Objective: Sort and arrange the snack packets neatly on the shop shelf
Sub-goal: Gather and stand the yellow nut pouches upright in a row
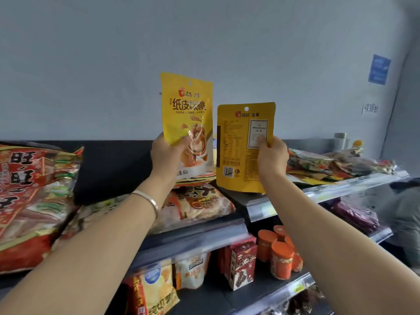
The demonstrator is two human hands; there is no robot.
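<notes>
**Two yellow nut packets held up over the top shelf**

Shop shelf [256, 205]: dark tiers with clear price rails. The lower tiers are cut off by the frame and partly covered by both forearms.

Large red snack bags [22, 189]: lying flat on the top tier at far left, cropped by the edge. Their print is too skewed to read.

Heap of mixed packets [329, 164]: top tier, right; blurred, so single items cannot be told apart.

Front-facing packet [186, 105]: bright yellow pouch with a hang hole, a red logo, large brown characters and a picture of nuts. Its lower left corner is hidden by the hand. It is held in the air before the grey wall, above a flat cracker bag [197, 205]. Long axis is vertical, top leaning slightly left, printed face towards the wearer.

Back-facing packet [238, 160]: darker yellow, same logo, with a fine-print panel, a framed label and a barcode; the text is illegible. It is just beside the first and lower, upright, hang hole uppermost, its bottom edge over the shelf lip.

Left hand [166, 155]: grips the first pouch, thumb across the front and fingers hidden behind. A silver bangle [147, 198] is on the wrist.

Right hand [271, 158]: pinches the second pouch at its right edge, thumb on the label.
</notes>
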